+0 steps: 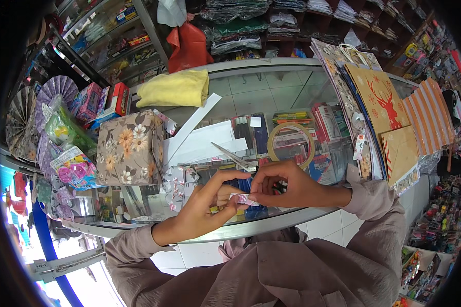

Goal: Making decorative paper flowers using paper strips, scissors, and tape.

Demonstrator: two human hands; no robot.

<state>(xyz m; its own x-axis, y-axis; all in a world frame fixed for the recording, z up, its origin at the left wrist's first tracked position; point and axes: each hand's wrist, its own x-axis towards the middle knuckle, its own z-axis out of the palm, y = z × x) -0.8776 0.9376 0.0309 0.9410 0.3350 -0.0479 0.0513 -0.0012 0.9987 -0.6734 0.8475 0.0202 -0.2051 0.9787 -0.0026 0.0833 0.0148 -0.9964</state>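
Between my left hand (205,205) and my right hand (288,186) is a small folded piece of floral paper (244,199); the fingertips of both pinch it, above the near edge of a glass counter. Just beyond my right hand lie metal scissors (236,158), their handles partly hidden by the hand. A roll of clear tape (271,147) rests flat on the glass behind that hand. White paper strips (199,144) overlap left of the scissors. Scraps of floral paper (176,184) lie left of my left hand, near a box wrapped in floral paper (128,147).
A folded yellow cloth (173,88) lies at the counter's far side. Paper gift bags (380,96) and a brown envelope (399,149) stand at the right. Packaged toys (75,169) and paper fans (55,92) crowd the left. The metal counter edge (223,232) runs before me.
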